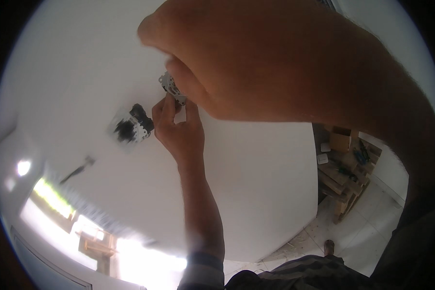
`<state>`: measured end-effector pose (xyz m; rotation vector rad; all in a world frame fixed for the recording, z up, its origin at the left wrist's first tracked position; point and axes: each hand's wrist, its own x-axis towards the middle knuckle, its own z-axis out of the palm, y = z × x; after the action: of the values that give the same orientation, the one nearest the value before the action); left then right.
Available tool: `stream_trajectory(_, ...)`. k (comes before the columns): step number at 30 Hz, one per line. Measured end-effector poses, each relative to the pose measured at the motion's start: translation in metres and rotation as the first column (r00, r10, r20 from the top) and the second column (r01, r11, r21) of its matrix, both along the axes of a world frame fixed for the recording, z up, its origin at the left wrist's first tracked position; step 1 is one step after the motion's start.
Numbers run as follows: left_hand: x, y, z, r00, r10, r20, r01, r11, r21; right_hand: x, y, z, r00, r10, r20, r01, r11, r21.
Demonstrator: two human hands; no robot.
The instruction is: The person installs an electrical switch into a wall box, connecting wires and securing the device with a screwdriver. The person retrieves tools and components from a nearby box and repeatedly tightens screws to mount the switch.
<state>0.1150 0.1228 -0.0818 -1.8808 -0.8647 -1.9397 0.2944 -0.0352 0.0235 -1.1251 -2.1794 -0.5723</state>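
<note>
My left hand [179, 133] reaches up to a white wall [256, 179] and pinches the lower edge of a metal mounting frame [168, 83], which looks like part of a switch or socket insert. Close to the camera, my right hand [193, 58] curls over the upper right of that frame, its fingers closed. It hides much of the frame, and whatever it grips cannot be made out. Just left of my left hand, a second insert [140, 116] with a black body and metal plate sits at the wall, partly blurred.
Low on the right, a wooden pallet [350, 193] carries an open cardboard box [340, 139], white square pieces [322, 158] and hand tools [361, 153]. A dark handled object [77, 170] shows at left, beyond the wall. Bright openings [150, 256] lie lower left; tiled floor [357, 232] lower right.
</note>
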Motion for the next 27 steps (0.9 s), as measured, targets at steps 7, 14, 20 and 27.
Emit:
stream_trajectory(7, 0.001, 0.003, 0.002, 0.999, -0.037, -0.040, 0.037, 0.999, 0.014, -0.006, 0.003, 0.012, 1.000, 0.010, -0.007, -0.011, 1.000, -0.029)
stream_trajectory(14, -0.001, 0.004, 0.001, 0.999, -0.045, -0.014, 0.044, 0.996, -0.074, -0.010, 0.004, 0.016, 0.999, 0.031, -0.016, -0.032, 0.999, -0.044)
stream_trajectory(20, -0.012, 0.009, 0.000, 0.998, -0.009, -0.067, 0.003, 0.997, -0.083, -0.008, 0.010, 0.011, 0.998, 0.057, -0.035, -0.060, 0.995, -0.074)
stream_trajectory(27, 0.004, 0.003, 0.004, 0.993, -0.109, -0.044, 0.112, 0.990, 0.081, -0.015, 0.010, 0.025, 0.996, 0.072, -0.044, -0.074, 0.996, -0.044)
